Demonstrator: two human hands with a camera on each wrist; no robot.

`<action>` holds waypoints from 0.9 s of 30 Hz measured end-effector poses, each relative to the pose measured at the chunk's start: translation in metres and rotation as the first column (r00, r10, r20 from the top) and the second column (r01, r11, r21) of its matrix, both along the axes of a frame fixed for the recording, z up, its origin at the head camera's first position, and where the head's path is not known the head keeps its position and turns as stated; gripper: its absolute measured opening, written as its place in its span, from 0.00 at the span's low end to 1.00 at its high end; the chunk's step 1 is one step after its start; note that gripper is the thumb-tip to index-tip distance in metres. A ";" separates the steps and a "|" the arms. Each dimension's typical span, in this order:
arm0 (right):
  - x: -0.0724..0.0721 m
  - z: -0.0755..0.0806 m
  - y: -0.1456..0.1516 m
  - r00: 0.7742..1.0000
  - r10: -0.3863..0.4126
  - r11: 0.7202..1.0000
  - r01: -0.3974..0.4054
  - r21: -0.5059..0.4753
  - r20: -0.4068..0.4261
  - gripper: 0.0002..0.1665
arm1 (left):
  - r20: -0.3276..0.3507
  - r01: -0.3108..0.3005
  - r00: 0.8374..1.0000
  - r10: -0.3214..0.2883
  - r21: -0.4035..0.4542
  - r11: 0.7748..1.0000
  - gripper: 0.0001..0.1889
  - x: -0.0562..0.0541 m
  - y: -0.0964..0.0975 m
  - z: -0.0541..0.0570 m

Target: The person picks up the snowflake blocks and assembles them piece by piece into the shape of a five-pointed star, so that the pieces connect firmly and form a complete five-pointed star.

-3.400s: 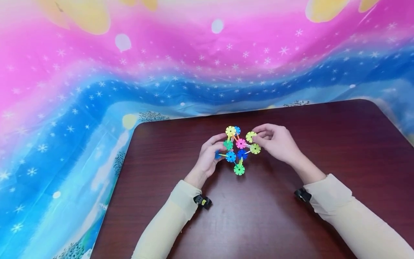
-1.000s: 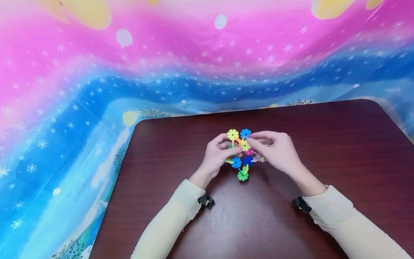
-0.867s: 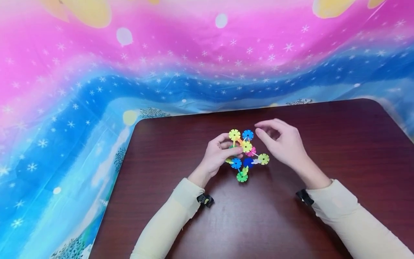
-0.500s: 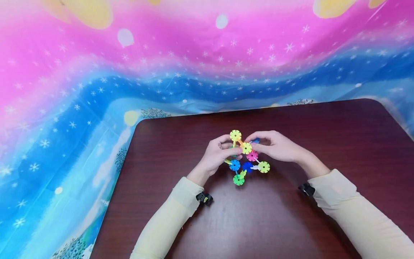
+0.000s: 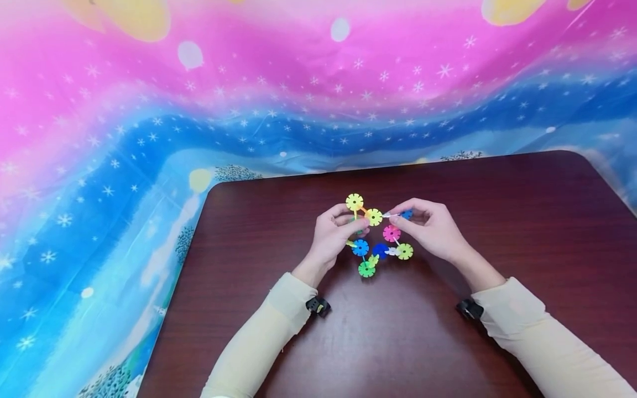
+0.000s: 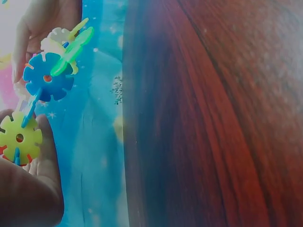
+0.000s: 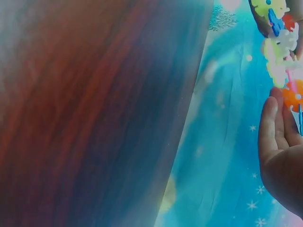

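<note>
A chain of several slotted plastic snowflake discs hangs between the hands, above the table. My left hand (image 5: 328,237) pinches a yellow disc (image 5: 374,217) at its upper end, beneath another yellow disc (image 5: 354,202). My right hand (image 5: 435,229) pinches the chain beside a pale edge-on disc, and a blue disc (image 5: 407,214) shows behind its fingers. Lower down hang a pink disc (image 5: 391,233), a yellow-green disc (image 5: 405,252), and a green disc (image 5: 366,270). The left wrist view shows a blue disc (image 6: 49,78) close up; in the right wrist view an orange disc (image 7: 292,97) sits at the fingertips.
Beneath the hands lies a dark red-brown wooden table (image 5: 368,342) with rounded corners. A pink and blue patterned cloth (image 5: 298,83) hangs behind it and on the left. Each wrist wears a black strap with a small device, such as the left strap (image 5: 318,305).
The right hand let go of the discs, lifted away, then took hold again by the blue disc and drew it rightward. The left hand shifted its pinch to a yellow disc, and the chain opened out.
</note>
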State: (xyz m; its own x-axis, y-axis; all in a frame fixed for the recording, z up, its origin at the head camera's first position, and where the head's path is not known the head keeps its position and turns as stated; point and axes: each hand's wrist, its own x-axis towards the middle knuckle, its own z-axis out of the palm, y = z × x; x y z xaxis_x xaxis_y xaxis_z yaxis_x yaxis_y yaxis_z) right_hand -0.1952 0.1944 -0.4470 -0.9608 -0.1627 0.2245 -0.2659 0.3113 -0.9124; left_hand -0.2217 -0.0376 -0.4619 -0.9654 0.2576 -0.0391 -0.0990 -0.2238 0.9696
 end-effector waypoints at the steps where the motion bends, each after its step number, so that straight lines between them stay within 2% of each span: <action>1: 0.001 -0.001 0.000 1.000 0.000 1.000 0.000 -0.014 -0.007 0.10 | -0.003 -0.008 1.000 0.008 -0.001 1.000 0.15 0.000 0.001 0.000; 7: 0.004 -0.006 -0.005 0.998 -0.033 0.997 0.028 -0.078 -0.062 0.11 | -0.030 -0.027 0.999 0.028 0.018 0.999 0.17 0.003 0.007 0.001; 14: 0.010 -0.007 -0.009 0.991 -0.102 0.993 0.096 -0.070 -0.085 0.11 | -0.044 -0.006 0.999 0.008 0.046 0.999 0.17 0.004 0.009 0.002; 18: 0.011 -0.005 -0.008 0.994 -0.090 0.995 0.086 -0.054 -0.069 0.11 | -0.002 0.041 0.999 -0.041 -0.021 0.999 0.18 -0.002 0.006 0.005; 20: 0.012 -0.005 -0.007 0.996 -0.088 0.995 0.087 -0.038 -0.028 0.11 | 0.020 0.097 0.995 -0.096 -0.089 0.991 0.21 -0.006 0.004 0.008; 21: 0.012 -0.005 -0.006 0.996 -0.089 0.996 0.089 -0.033 0.002 0.12 | 0.032 0.135 0.991 -0.132 -0.134 0.982 0.24 -0.009 0.002 0.009; 23: 0.013 -0.006 -0.002 0.992 -0.097 0.995 0.099 -0.025 0.080 0.15 | 0.062 0.212 0.977 -0.203 -0.236 0.948 0.29 -0.013 -0.003 0.012; 27: 0.015 -0.011 0.008 0.966 -0.094 0.993 0.107 -0.044 0.239 0.20 | 0.129 0.336 0.942 -0.310 -0.393 0.856 0.32 -0.020 -0.014 0.014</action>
State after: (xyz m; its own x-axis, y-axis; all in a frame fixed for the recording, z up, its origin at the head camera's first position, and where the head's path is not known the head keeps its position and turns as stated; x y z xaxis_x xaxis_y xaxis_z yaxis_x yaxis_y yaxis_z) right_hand -0.1804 0.2020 -0.4582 -0.9984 -0.0564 -0.0049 -0.0106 0.2721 -0.9622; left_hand -0.2420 -0.0517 -0.4482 -0.8232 0.5042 -0.2610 -0.1569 0.2398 0.9581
